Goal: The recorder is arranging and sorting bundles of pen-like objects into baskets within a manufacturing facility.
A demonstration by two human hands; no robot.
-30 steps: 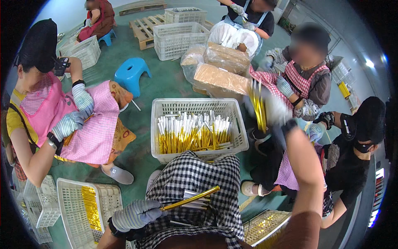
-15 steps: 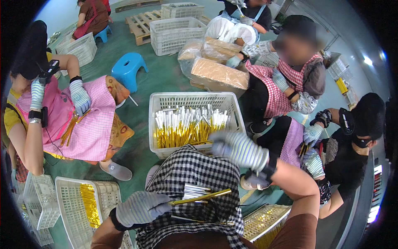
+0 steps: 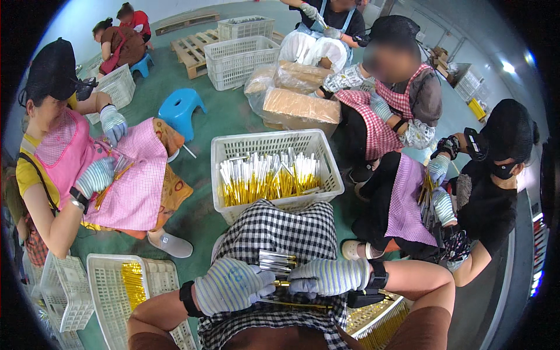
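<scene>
My left hand (image 3: 233,284) and my right hand (image 3: 329,276), both in striped work gloves, meet over my lap. Their fingertips pinch a thin shiny gold stick (image 3: 282,283), mostly covered by the gloves. Just beyond them, several silver-coloured sticks (image 3: 276,260) lie side by side on the black-and-white checked apron (image 3: 280,224). Another gold stick (image 3: 300,305) rests across the apron, nearer to me. In front of my knees stands a white plastic crate (image 3: 274,140) holding many gold sticks with silver ends (image 3: 268,175).
At lower left is a crate (image 3: 96,286) with gold sticks; another crate (image 3: 379,318) sits by my right side. A blue stool (image 3: 181,111), wrapped cardboard boxes (image 3: 300,105) and a pallet (image 3: 189,55) lie farther off. Co-workers sit left, right and ahead.
My right hand has come back from the crate to my lap and joined my left hand. The gold stick my left hand held out is now between both hands' fingertips.
</scene>
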